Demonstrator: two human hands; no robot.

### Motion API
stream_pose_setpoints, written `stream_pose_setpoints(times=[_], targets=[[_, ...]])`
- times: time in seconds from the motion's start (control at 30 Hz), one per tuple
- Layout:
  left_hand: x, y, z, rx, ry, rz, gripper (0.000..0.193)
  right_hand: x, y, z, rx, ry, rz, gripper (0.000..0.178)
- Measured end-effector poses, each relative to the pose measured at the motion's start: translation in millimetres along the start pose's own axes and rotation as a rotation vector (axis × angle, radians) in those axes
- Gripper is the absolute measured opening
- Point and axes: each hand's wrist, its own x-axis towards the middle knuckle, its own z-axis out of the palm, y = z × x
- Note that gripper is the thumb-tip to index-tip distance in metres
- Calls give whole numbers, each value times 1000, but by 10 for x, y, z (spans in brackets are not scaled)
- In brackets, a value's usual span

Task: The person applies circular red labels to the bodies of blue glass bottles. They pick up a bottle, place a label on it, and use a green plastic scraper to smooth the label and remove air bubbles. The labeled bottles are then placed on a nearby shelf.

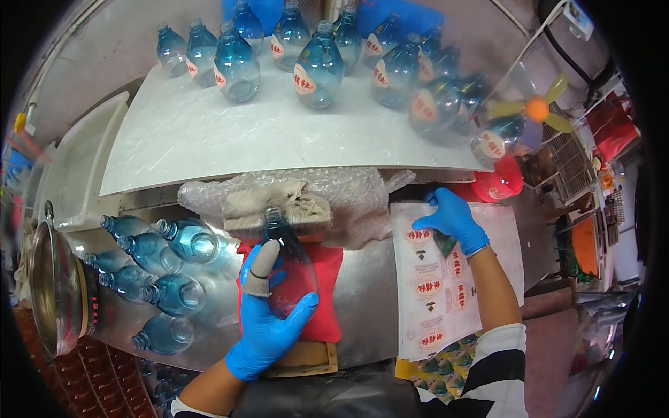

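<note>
My left hand (268,327), in a blue glove with a grey cloth cover on one finger, is closed round a clear blue glass bottle (298,268). Its neck points away from me and rests by a folded beige cloth (275,205); beneath it lies a red cushion (327,289). Over a stack of white label sheets (408,313) on the right, my blue-gloved right hand (453,219) has curled fingers. A small dark green flat piece (444,242) shows under its palm and appears held there. Red-and-white oval labels (428,286) are printed on the top sheet.
Several unlabelled blue bottles (185,294) lie on the metal table at left, beside a round metal basin (52,292). Labelled bottles (319,73) stand on a white board (279,136) at the back. Bubble wrap (355,195) lies before it. A small fan (537,109) is at right.
</note>
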Motion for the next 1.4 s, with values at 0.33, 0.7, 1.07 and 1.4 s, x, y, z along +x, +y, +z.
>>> stream_pose_setpoints(times=[0.33,0.7,1.07,1.4], targets=[[-106,-51,-120,-44,-26,9,107,72,124,-48,260,38,51,22],[-120,-83,-199,293,-12,81,108,-989,-885,-478,320,97,-235,12],[-255,633,-370,-611,83,-348,46,-1753,-2271,183,1593,-133,19,16],[-306,737,-564,-42,-113,104,14,-1858,-2064,9,881,8,-401,69]])
